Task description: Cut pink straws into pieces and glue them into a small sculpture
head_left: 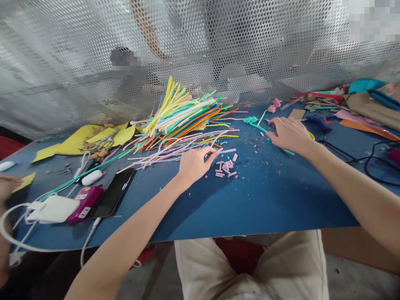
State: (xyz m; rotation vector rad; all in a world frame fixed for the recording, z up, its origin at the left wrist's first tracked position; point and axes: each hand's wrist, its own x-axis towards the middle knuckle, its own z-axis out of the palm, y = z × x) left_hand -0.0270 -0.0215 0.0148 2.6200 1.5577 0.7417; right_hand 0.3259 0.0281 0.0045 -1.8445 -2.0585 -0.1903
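Note:
My left hand (197,163) pinches a lilac pipe cleaner (227,150) between thumb and fingertips, just above a small pile of cut lilac pieces (225,166). Farther right, my right hand (288,132) hovers palm down with thumb and fingers apart, and nothing shows between them. Beside its fingertips lie a teal pipe cleaner (257,126) with a curled end (250,120) and a pale green stem (262,118). Pink curled pieces (274,106) sit behind them. Loose lilac pipe cleaners (162,152) lie left of my left hand, below a large multicoloured bundle (184,116).
At the left are a black phone (115,193), a purple box (85,204), a white charger (55,209), pliers (100,143) on yellow paper (75,141) and another person's hand (8,185). Cables (368,160) and papers lie right. A perforated metal screen (193,50) stands behind.

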